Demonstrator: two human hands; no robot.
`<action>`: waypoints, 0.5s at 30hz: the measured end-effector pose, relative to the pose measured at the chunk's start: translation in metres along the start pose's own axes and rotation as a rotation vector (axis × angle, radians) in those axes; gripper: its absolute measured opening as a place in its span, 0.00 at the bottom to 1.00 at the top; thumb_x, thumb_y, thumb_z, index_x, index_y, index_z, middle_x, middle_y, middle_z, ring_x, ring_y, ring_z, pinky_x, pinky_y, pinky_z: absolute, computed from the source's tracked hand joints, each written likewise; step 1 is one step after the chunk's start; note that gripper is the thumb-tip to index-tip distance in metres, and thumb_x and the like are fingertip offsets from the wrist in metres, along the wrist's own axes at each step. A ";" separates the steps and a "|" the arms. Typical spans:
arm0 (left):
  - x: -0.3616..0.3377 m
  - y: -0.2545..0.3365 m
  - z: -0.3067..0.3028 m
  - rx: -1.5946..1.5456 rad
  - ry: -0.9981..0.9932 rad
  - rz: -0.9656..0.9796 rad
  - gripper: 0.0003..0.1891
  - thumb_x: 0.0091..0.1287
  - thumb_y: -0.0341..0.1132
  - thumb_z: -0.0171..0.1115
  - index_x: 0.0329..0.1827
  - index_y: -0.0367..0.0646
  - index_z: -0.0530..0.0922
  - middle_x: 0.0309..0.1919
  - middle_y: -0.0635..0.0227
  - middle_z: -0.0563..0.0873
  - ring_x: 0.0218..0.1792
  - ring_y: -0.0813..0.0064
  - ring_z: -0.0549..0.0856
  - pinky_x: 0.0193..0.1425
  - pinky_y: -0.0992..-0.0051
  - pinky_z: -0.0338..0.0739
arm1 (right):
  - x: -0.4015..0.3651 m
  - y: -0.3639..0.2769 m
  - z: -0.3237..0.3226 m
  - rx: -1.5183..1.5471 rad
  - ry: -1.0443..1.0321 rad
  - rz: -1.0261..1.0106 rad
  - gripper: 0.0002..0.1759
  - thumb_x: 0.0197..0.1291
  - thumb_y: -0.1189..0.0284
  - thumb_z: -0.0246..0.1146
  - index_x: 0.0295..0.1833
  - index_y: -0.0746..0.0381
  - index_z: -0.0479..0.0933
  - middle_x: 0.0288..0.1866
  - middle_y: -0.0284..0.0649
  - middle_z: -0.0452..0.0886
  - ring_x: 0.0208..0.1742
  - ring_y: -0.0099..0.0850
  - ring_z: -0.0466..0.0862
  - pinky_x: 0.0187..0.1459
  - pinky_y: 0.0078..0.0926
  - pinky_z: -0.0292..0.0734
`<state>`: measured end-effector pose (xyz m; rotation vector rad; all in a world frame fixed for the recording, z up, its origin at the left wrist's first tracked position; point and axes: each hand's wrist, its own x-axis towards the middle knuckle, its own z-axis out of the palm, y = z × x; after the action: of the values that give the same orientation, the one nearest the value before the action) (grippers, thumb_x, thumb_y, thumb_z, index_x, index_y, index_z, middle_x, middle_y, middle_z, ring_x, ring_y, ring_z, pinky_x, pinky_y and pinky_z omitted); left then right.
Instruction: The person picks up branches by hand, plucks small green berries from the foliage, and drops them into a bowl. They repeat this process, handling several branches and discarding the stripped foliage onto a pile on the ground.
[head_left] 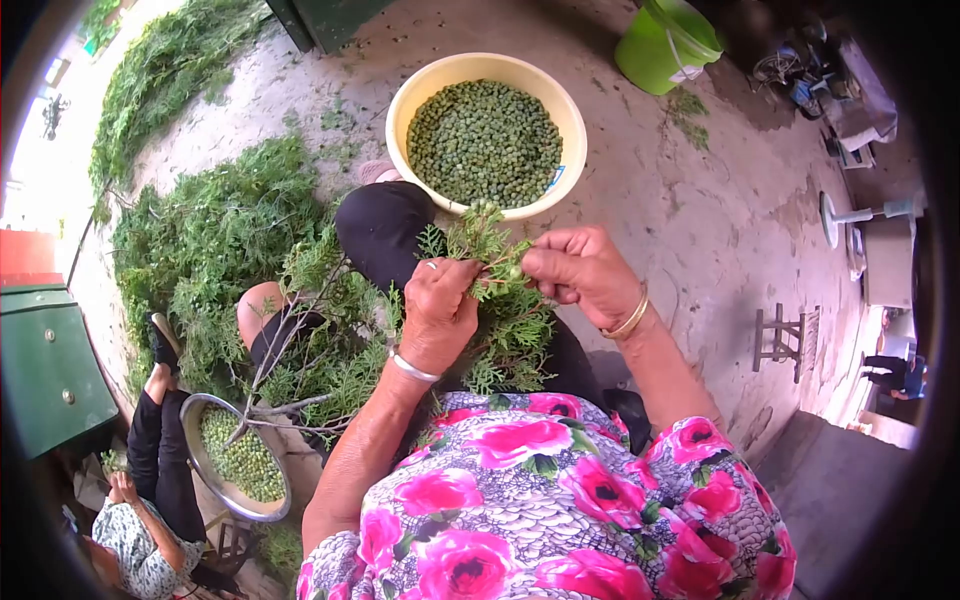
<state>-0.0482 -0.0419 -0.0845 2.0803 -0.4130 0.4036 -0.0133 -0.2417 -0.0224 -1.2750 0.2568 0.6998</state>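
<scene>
Left hand [438,312] is clenched around a green sprig [505,330]. The fingers wrap the stem bundle, knuckles face the camera, and there's a ring on one finger and a silver bangle at the wrist. Foliage sticks out above and below the fist.

Right hand [580,272] is in a pinch grip. Thumb and fingertips are closed on a small green cone [514,271] that sits on the sprig's upper part, just beside the left hand's knuckles. The other fingers are curled in, and there's a gold bangle on the wrist. The hands are nearly touching, with only the sprig between them.

The sprig is held over the lap, above the black trouser leg and in front of the floral shirt.

- Yellow bowl [398,120] sits on the ground [700,200] just beyond the hands, filled with small green cones (a fairly even layer).
- Metal pan [189,428] is at lower left, also holding green cones, with a bare branch lying across it.
- Pile [205,235] of cut greenery is to the left, running up toward the top edge.
- Green bucket [665,42] is at the top, well apart from the hands.
- Another person [140,525] sits at lower left by the pan. I can't tell what their hands are doing.
</scene>
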 end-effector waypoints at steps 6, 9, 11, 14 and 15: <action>0.001 0.002 -0.005 0.023 -0.080 0.004 0.17 0.43 0.16 0.56 0.39 0.36 0.78 0.30 0.60 0.82 0.33 0.55 0.80 0.39 0.63 0.73 | 0.005 0.010 0.007 -0.209 -0.064 -0.065 0.08 0.52 0.74 0.70 0.36 0.68 0.83 0.29 0.30 0.82 0.25 0.14 0.74 0.24 0.14 0.66; 0.000 0.002 -0.005 0.014 -0.081 0.012 0.17 0.43 0.16 0.55 0.39 0.37 0.78 0.30 0.60 0.83 0.32 0.55 0.80 0.39 0.63 0.73 | 0.006 0.022 0.004 -0.212 -0.105 -0.076 0.08 0.53 0.74 0.70 0.37 0.67 0.83 0.29 0.30 0.82 0.25 0.14 0.74 0.24 0.15 0.67; 0.000 0.003 -0.005 0.013 -0.078 0.012 0.18 0.43 0.15 0.55 0.39 0.37 0.78 0.30 0.60 0.83 0.32 0.55 0.80 0.39 0.63 0.73 | 0.006 0.024 0.001 -0.282 -0.115 -0.057 0.08 0.58 0.71 0.68 0.37 0.66 0.81 0.26 0.29 0.79 0.24 0.14 0.73 0.23 0.11 0.64; 0.000 0.002 -0.005 -0.013 -0.037 -0.010 0.22 0.41 0.12 0.48 0.40 0.36 0.79 0.27 0.59 0.82 0.31 0.54 0.82 0.36 0.65 0.76 | -0.002 0.018 0.007 -0.134 -0.176 0.027 0.09 0.60 0.70 0.67 0.37 0.66 0.80 0.27 0.32 0.80 0.24 0.14 0.74 0.23 0.10 0.66; 0.000 0.001 -0.005 -0.011 -0.030 -0.010 0.22 0.41 0.12 0.48 0.41 0.35 0.79 0.28 0.58 0.83 0.31 0.54 0.82 0.35 0.67 0.77 | -0.003 0.019 0.006 -0.131 -0.173 0.025 0.09 0.60 0.70 0.67 0.37 0.66 0.80 0.27 0.32 0.80 0.24 0.14 0.74 0.23 0.10 0.66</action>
<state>-0.0496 -0.0386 -0.0811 2.0795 -0.4220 0.3640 -0.0287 -0.2345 -0.0337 -1.3282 0.0868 0.8543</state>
